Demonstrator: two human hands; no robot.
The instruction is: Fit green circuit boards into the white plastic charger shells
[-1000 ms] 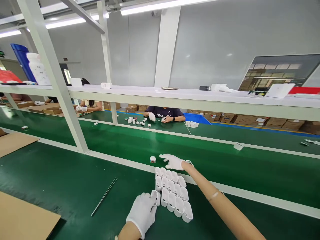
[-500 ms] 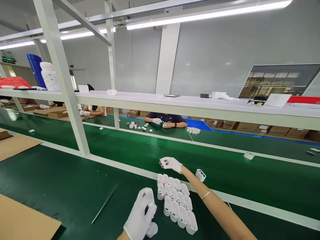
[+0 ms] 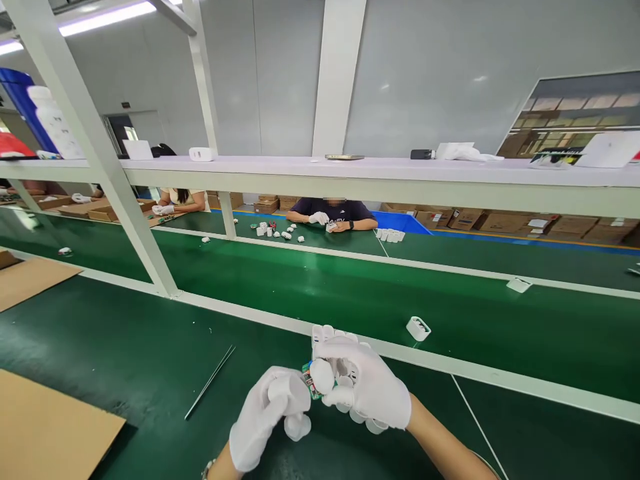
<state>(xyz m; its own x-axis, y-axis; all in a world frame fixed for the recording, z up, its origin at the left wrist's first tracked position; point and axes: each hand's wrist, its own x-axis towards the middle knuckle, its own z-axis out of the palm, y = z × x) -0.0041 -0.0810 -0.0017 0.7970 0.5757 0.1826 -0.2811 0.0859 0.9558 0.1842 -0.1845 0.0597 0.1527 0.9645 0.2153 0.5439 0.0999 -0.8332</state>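
Note:
My left hand (image 3: 263, 413), in a white glove, is closed around a white plastic housing (image 3: 295, 392), largely covered by the fingers. My right hand (image 3: 370, 383), also gloved, pinches a small green circuit board (image 3: 311, 381) with coloured parts on it. The board is close beside the housing; whether the two touch I cannot tell. Behind and under my right hand stand rows of open white housings (image 3: 327, 332), mostly hidden by it. Left of my left hand, a pair of thin metal tweezers (image 3: 210, 383) lies on the dark green bench (image 3: 150, 373).
A single white housing (image 3: 419, 328) lies on the green conveyor belt (image 3: 350, 293), beyond the pale rail (image 3: 250, 315). Cardboard (image 3: 50, 427) covers the left of the bench. A shelf (image 3: 300, 173) on a slanted post (image 3: 135, 227) spans above. Opposite, a co-worker (image 3: 333, 215) handles white parts.
My right hand has come back from over the belt with the circuit board, beside the housing in my left hand. The view has tilted down, and my right hand now covers much of the housing rows.

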